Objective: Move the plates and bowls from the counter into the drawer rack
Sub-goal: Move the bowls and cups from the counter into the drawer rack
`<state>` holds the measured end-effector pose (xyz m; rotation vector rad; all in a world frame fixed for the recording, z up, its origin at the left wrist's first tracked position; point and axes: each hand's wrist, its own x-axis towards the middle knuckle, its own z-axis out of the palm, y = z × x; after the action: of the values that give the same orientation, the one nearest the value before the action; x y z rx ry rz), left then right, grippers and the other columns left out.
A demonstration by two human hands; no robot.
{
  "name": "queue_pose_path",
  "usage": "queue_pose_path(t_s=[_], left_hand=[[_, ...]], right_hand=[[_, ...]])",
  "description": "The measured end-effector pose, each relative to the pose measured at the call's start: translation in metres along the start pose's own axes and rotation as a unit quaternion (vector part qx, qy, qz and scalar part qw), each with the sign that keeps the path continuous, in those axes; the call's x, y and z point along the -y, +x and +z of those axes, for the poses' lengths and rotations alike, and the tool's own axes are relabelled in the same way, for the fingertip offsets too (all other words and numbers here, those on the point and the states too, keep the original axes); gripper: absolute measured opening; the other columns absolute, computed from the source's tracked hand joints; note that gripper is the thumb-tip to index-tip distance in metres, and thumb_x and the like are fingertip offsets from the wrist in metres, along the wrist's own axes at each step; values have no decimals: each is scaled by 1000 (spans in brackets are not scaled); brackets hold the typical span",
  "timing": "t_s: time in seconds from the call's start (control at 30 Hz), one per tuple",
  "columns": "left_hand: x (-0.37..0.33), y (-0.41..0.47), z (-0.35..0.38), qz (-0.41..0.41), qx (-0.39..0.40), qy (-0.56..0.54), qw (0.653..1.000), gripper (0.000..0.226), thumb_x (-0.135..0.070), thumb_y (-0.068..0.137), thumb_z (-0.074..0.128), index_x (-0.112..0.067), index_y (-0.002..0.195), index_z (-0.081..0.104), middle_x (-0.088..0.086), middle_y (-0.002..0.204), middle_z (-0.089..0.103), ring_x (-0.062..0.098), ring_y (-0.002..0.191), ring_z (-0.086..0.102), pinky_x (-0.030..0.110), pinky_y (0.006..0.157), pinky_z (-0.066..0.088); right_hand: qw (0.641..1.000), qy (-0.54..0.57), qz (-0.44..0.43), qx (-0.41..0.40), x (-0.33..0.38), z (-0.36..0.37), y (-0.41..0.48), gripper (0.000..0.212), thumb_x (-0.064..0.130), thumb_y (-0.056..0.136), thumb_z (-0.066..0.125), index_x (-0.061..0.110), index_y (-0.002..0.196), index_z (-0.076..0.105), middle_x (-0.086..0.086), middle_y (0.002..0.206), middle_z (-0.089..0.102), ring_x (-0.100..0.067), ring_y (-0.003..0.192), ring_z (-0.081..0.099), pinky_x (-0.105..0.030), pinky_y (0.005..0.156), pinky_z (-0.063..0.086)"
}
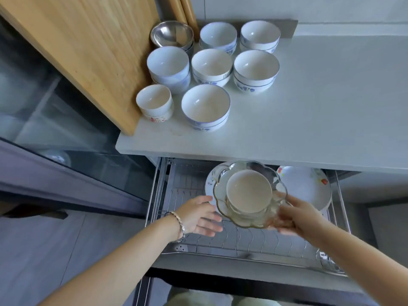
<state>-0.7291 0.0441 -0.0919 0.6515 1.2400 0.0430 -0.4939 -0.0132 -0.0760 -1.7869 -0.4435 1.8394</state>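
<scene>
Right hand (293, 214) grasps the scalloped glass bowl (223, 208) holding a white bowl (249, 191); the open, empty left hand (198, 214) should steady it onto the wire drawer rack (254, 239).

A scalloped clear glass bowl (249, 195) with a gilt rim hangs level over the open drawer rack (242, 239), a small white bowl (249, 191) nested upright inside it. Two white plates lie in the wire rack: one (210, 186) under the glass bowl at its 9 o'clock edge, another, flower-printed (306, 186), at 3 o'clock. On the white counter (320, 102), at 12 o'clock from the rack, stand stacks of blue-patterned white bowls (212, 67), a steel bowl stack (172, 34) at the far left, and a small white stack (154, 102) nearest the edge
</scene>
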Motion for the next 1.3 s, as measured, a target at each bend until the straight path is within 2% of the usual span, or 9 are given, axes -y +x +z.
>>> queue_pose_path(t_s=[0.17,0.33,0.47,0.6,0.73,0.87,0.97,1.07,1.3], left_hand=[[34,1,-48,-2,28,-9,1000,30,-2,94,42,-31,103,47,12,69,72,21,59,71,32,61,59],[56,22,-111,-4,-27,-40,999,47,13,91,33,-23,121,38,19,67,71,23,52,71,34,56,60],[60,50,-132,-4,-80,-100,992,42,14,91,33,-21,114,42,25,92,65,20,48,69,32,50,60],[64,87,-145,-15,-124,-151,981,45,13,91,37,-18,123,42,25,100,65,20,48,70,30,48,59],[61,116,-160,-26,-150,-52,987,39,3,91,47,-22,119,40,17,104,64,16,52,67,27,51,57],[53,141,-176,7,-180,113,977,22,-18,95,45,-17,117,48,8,99,66,21,68,71,31,60,55],[56,151,-197,68,-315,334,886,40,-24,97,40,-15,136,43,11,126,52,29,111,57,37,89,47],[63,161,-213,38,-363,409,837,51,-17,94,44,-10,142,30,13,136,40,30,124,43,40,97,42],[72,185,-210,-9,-361,358,861,38,0,92,32,-9,128,40,18,114,58,37,100,61,40,81,48]], right_hand=[[998,-34,34,31,-18,65,12,37,-5,93,38,26,110,50,-3,40,56,-17,41,64,-22,37,51],[999,4,25,-31,-49,136,49,32,-2,88,48,19,111,55,-6,56,64,-15,42,63,-25,45,54],[988,129,62,-57,-82,180,89,37,8,91,55,11,126,45,-9,76,70,-20,70,69,-28,66,52],[987,132,68,-63,-89,213,140,48,21,95,52,13,138,32,-11,79,70,-18,67,70,-21,53,53],[982,145,74,-100,-90,220,189,44,14,95,48,12,136,34,-10,55,67,-16,44,64,-21,40,50],[979,163,67,-105,-89,220,222,30,4,94,41,9,123,45,-15,70,65,-14,40,64,-18,42,52],[980,156,49,-115,-85,221,248,30,6,94,40,9,123,45,-14,67,67,-16,41,66,-18,42,51],[981,142,29,-133,-78,222,276,28,5,93,39,8,121,43,-13,61,66,-17,39,65,-21,42,54],[978,144,44,-145,-80,228,322,29,0,94,43,13,120,40,-19,90,64,-17,34,63,-22,38,54]])
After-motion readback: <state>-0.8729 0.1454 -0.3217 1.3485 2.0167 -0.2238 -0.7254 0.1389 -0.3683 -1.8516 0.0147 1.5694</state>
